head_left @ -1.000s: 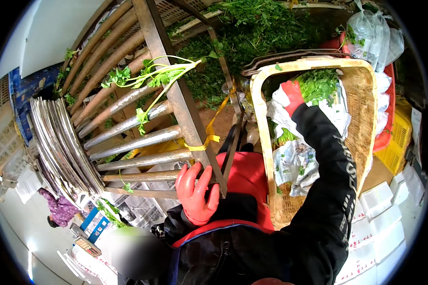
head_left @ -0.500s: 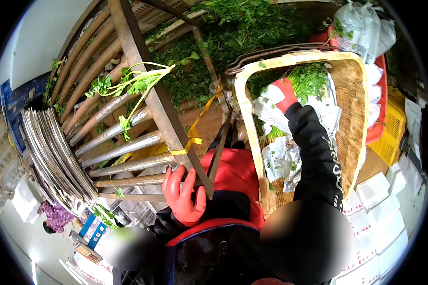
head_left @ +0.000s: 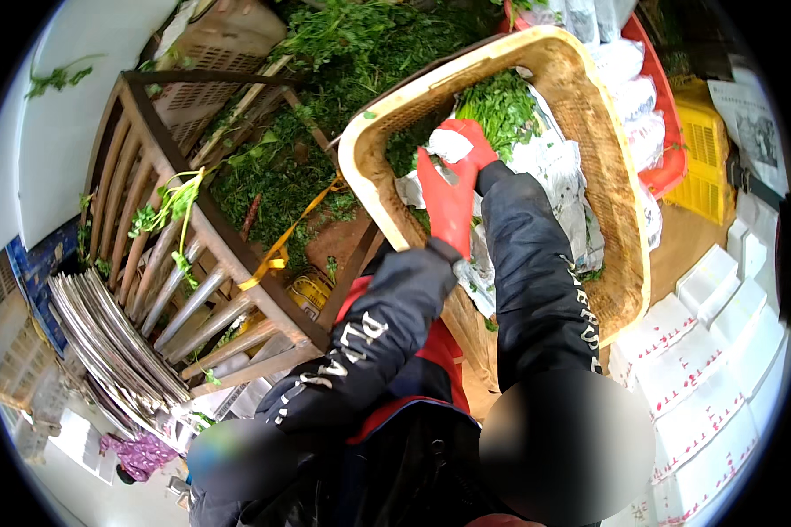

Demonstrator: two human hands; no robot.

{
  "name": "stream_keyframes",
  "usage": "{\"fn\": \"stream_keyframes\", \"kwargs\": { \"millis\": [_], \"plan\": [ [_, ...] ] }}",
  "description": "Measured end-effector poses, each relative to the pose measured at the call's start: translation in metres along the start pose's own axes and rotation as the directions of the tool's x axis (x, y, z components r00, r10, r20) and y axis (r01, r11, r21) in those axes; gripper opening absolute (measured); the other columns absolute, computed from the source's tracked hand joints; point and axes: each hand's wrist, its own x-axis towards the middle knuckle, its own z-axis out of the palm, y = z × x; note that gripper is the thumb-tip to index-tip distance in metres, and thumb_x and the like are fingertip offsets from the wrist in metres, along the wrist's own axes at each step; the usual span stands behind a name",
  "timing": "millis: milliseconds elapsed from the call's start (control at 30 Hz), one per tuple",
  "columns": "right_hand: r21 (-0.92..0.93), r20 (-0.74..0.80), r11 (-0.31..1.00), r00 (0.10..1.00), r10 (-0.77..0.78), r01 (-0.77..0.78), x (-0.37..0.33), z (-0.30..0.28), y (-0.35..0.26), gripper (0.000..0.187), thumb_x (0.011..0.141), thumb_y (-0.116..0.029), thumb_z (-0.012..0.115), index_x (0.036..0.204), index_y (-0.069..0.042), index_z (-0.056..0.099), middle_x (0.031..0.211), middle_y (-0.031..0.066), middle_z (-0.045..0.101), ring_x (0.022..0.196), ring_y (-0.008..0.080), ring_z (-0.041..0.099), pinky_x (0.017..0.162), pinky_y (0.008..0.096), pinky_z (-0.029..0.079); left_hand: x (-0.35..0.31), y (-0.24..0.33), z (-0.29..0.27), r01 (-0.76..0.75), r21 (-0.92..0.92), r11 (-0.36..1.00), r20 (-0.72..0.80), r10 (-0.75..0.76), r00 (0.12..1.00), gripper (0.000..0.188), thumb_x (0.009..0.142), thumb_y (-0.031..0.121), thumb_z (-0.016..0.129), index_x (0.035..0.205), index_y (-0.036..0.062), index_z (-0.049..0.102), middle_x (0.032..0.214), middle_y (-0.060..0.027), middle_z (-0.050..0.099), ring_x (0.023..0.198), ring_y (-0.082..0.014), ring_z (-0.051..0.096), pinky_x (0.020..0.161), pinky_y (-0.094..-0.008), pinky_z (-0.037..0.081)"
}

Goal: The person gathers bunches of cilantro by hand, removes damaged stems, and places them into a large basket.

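The bunch of greens (head_left: 505, 110) is already in the basket (head_left: 628, 255), its leaves uncovered, and crumpled paper (head_left: 549, 167) lies beside it. The handling looks unfinished, as both hands are at the bunch's near side. The right hand (head_left: 476, 145) has its fingers bent over a white piece (head_left: 450, 146); their tips are hidden, so I cannot tell whether they pinch it. The left hand (head_left: 448, 206) has thumb and forefinger spread, just beside that piece. Loose greens (head_left: 360, 53) remain outside the basket. The sleeves and paper hide whatever lies lower in it.
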Motion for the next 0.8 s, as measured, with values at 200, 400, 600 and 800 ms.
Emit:
{"fn": "stream_keyframes", "kwargs": {
  "millis": [200, 400, 600, 800],
  "plan": [
    [-0.045, 0.147, 0.997, 0.987, 0.070, -0.064, -0.014, -0.014, -0.004, 0.050, 0.066, -0.014, 0.068, 0.113, -0.011, 0.055, 0.117, 0.0083, 0.053, 0.112, 0.0283, 0.047, 0.095, 0.0421, 0.033, 0.075, -0.091, 0.008, 0.282, -0.631, 0.723, 0.105, -0.281, 0.954, 0.046, 0.093, 0.034, 0.044, 0.126, 0.0009, 0.045, 0.117, -0.0139, 0.054, 0.106, -0.0239, 0.052, 0.091, -0.0352, 0.040],
    [0.101, 0.100, 0.990, 0.991, 0.088, -0.098, -0.004, -0.032, 0.007, 0.053, 0.072, -0.022, 0.067, 0.122, -0.019, 0.051, 0.124, 0.0074, 0.051, 0.120, 0.0287, 0.042, 0.094, 0.0437, 0.034, 0.081, -0.129, -0.007, 0.272, -0.746, 0.608, 0.282, -0.082, 0.956, 0.042, 0.095, 0.038, 0.030, 0.122, 0.0130, 0.050, 0.124, -0.0061, 0.052, 0.113, -0.0263, 0.048, 0.095, -0.0539, 0.032],
    [0.161, 0.174, 0.981, 0.982, 0.075, -0.104, -0.007, -0.043, 0.021, 0.052, 0.061, -0.016, 0.074, 0.111, -0.019, 0.059, 0.126, 0.0074, 0.050, 0.123, 0.0300, 0.040, 0.095, 0.0447, 0.034, 0.077, -0.086, -0.005, 0.444, -0.789, 0.425, 0.403, -0.188, 0.896, 0.048, 0.093, 0.047, 0.034, 0.123, 0.0131, 0.047, 0.124, -0.0048, 0.051, 0.112, -0.0243, 0.047, 0.092, -0.0500, 0.034],
    [0.051, 0.157, 0.991, 0.981, 0.117, -0.126, -0.005, -0.019, 0.003, 0.046, 0.059, -0.010, 0.070, 0.103, -0.017, 0.062, 0.124, 0.0086, 0.051, 0.120, 0.0280, 0.042, 0.092, 0.0452, 0.034, 0.070, -0.068, 0.003, 0.171, -0.213, 0.962, 0.045, -0.165, 0.985, 0.040, 0.084, 0.013, 0.059, 0.122, 0.0008, 0.049, 0.102, -0.0071, 0.057, 0.086, -0.0145, 0.054, 0.074, -0.0270, 0.045]
  ]
}}
